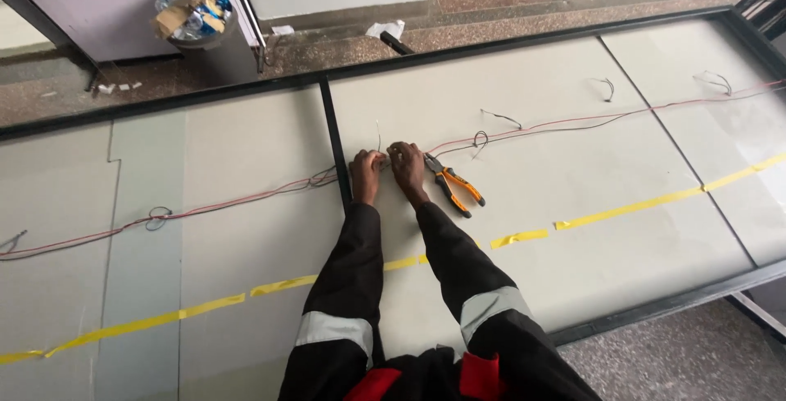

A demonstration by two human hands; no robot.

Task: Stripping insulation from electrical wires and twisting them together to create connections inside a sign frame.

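My left hand and my right hand meet over a large pale panel, fingers pinched on the thin red and black wires that run across it. The wire ends between the two hands are hidden by my fingers. A short bare wire end sticks up just above my hands. Pliers with orange and black handles lie on the panel right beside my right hand, untouched. Both arms wear black sleeves with grey reflective bands.
A black metal frame bar divides the panels just left of my hands. Yellow tape strips cross the panel. Loose wire loops lie further right. A full rubbish bin stands on the speckled floor beyond.
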